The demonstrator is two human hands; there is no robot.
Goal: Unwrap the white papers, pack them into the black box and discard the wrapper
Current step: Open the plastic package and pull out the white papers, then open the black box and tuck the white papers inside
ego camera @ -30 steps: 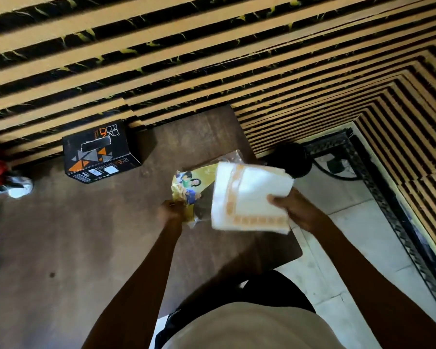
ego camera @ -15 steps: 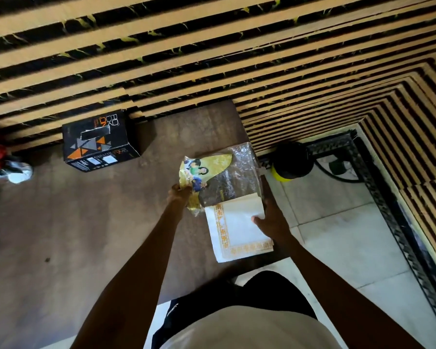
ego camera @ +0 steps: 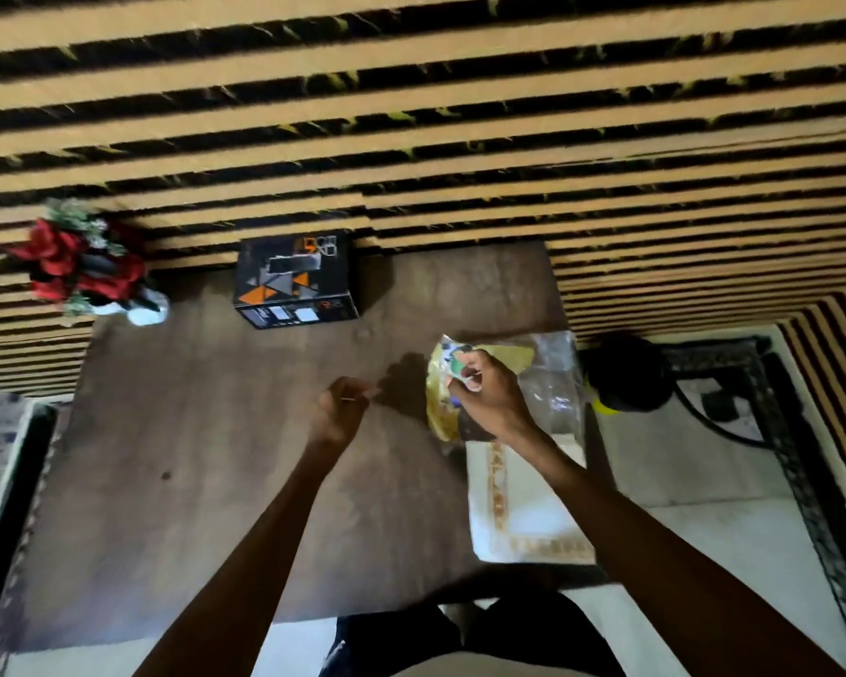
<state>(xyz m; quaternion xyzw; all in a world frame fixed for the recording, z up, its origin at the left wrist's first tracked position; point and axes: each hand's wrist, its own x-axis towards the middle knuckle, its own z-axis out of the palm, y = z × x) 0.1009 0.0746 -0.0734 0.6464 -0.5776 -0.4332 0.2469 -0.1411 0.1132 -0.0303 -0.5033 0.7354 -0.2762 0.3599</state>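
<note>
Brown table (ego camera: 177,481), right hand (ego camera: 484,398) gripping wrapper (ego camera: 548,378), left hand (ego camera: 343,408) loosely curled, holding nothing, white papers (ego camera: 523,510) lying flat

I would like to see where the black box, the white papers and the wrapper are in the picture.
black box (ego camera: 295,280): head view, on its top face with the orange triangles.
white papers (ego camera: 533,505): head view, on the plain white middle of the stack.
wrapper (ego camera: 550,378): head view, on its clear plastic part.
</note>
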